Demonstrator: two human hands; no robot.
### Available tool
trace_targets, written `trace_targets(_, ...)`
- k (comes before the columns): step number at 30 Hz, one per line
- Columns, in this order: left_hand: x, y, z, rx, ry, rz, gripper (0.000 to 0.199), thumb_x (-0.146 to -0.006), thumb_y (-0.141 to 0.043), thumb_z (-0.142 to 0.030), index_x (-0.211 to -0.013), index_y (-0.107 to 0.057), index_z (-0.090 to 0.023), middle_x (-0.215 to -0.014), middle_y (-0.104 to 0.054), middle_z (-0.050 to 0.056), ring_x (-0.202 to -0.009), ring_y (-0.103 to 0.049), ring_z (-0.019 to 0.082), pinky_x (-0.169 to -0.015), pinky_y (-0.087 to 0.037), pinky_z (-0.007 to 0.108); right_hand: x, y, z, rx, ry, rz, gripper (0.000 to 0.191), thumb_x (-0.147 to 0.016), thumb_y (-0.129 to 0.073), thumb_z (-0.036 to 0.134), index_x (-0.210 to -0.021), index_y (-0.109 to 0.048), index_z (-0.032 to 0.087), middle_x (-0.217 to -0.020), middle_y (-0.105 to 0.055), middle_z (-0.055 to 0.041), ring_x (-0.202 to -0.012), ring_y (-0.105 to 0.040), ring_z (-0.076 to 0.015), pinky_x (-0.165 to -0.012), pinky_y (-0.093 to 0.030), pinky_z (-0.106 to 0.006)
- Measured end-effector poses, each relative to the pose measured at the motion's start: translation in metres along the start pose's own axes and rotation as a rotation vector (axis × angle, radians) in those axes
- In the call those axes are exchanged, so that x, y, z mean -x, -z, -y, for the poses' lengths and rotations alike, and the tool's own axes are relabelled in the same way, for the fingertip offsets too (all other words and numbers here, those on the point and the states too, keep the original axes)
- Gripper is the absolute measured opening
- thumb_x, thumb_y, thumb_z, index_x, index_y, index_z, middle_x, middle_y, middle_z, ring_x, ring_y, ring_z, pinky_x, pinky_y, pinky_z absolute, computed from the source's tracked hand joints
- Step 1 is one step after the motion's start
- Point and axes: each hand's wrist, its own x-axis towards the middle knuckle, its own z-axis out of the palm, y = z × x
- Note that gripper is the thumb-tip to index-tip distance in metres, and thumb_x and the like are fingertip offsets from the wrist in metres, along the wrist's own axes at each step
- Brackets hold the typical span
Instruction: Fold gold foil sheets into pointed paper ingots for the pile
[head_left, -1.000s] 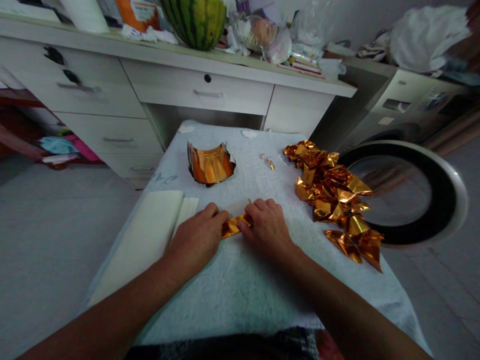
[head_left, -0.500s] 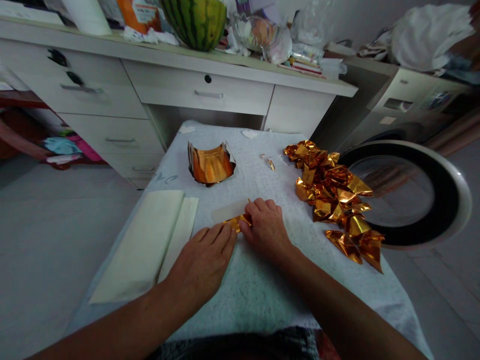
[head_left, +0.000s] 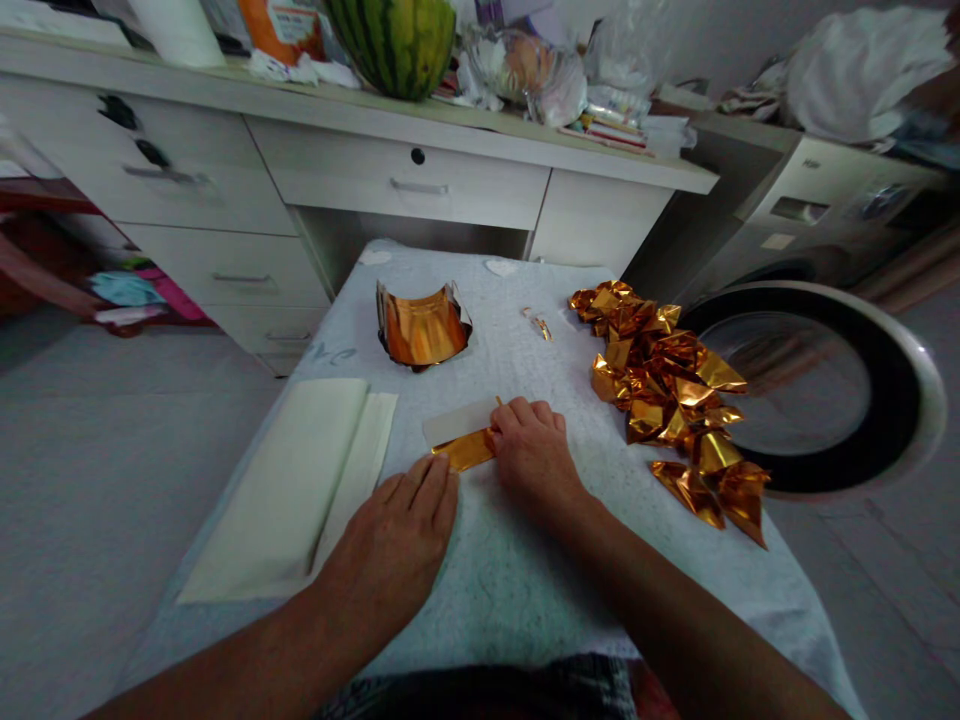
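Note:
A folded strip of gold foil [head_left: 466, 450] lies on the cloth-covered table, with a pale translucent strip [head_left: 459, 421] along its far side. My right hand [head_left: 534, 455] is closed on the foil's right end, fingers curled. Fingers together, my left hand [head_left: 409, 530] touches the foil's near left corner with its fingertips. Left of it are folded cream sheets [head_left: 285, 490]. A curved stack of gold foil sheets [head_left: 424, 328] stands farther back. Folded gold foil pieces [head_left: 675, 385] form a pile on the right.
Small gold scraps [head_left: 541, 327] lie near the table's middle back. Behind the table [head_left: 525, 600] stands a white desk [head_left: 397, 185] bearing a watermelon [head_left: 397, 40] and plastic bags. An open washing machine door [head_left: 810, 390] is at the right edge.
My left hand has slid a little left and toward me, so more of the gold foil strip shows between the hands. My right hand has hardly moved.

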Motion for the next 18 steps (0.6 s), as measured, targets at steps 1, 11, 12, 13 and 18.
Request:
trace_targets(1, 0.001, -0.001, 0.000, 0.001, -0.001, -0.008, 0.051, -0.080, -0.034, 0.004, -0.120, -0.064, -0.003, -0.125, -0.064, 0.025, -0.114, -0.064, 0.035, -0.087, -0.058, 0.047, 0.001, 0.001, 0.002, -0.007, -0.001, -0.012, 0.014, -0.093, -0.052, 0.031, -0.099, -0.059, 0.021, -0.105, -0.060, -0.0085, -0.099, -0.048, -0.0270, -0.081, -0.035, -0.040)
trace_targets(11, 0.001, -0.001, 0.003, 0.031, -0.006, -0.009, 0.047, -0.083, -0.036, 0.002, -0.120, -0.064, -0.004, -0.124, -0.065, 0.024, -0.112, -0.065, 0.034, -0.086, -0.058, 0.046, 0.001, 0.005, 0.009, -0.038, -0.021, -0.031, 0.041, -0.083, -0.058, 0.059, -0.095, -0.057, 0.019, -0.103, -0.059, -0.0103, -0.097, -0.048, -0.0293, -0.082, -0.037, -0.043)
trace_targets(12, 0.001, -0.002, 0.004, 0.030, -0.013, -0.007, 0.046, -0.083, -0.037, 0.001, -0.120, -0.064, -0.004, -0.125, -0.065, 0.024, -0.112, -0.065, 0.034, -0.087, -0.058, 0.046, 0.001, 0.005, 0.007, -0.060, -0.023, -0.019, 0.039, -0.084, -0.058, 0.057, -0.096, -0.057, 0.020, -0.104, -0.059, -0.0098, -0.097, -0.048, -0.0287, -0.082, -0.037, -0.043)
trace_targets(13, 0.002, -0.003, 0.004, 0.029, -0.020, -0.006, 0.044, -0.083, -0.039, 0.001, -0.119, -0.064, -0.004, -0.125, -0.065, 0.025, -0.112, -0.064, 0.034, -0.087, -0.057, 0.046, 0.001, 0.006, 0.006, -0.083, -0.023, -0.005, 0.037, -0.085, -0.059, 0.055, -0.096, -0.057, 0.020, -0.104, -0.059, -0.0093, -0.097, -0.048, -0.0281, -0.081, -0.036, -0.042)
trace_targets(18, -0.006, 0.000, 0.008, 0.068, -0.029, -0.009, 0.032, -0.088, -0.046, -0.005, -0.114, -0.065, -0.004, -0.119, -0.066, 0.024, -0.108, -0.064, 0.035, -0.086, -0.056, 0.048, 0.002, 0.007, -0.005, -0.181, -0.012, 0.032, 0.022, -0.086, -0.063, 0.039, -0.099, -0.057, 0.022, -0.104, -0.059, -0.0059, -0.098, -0.048, -0.0258, -0.080, -0.035, -0.038)
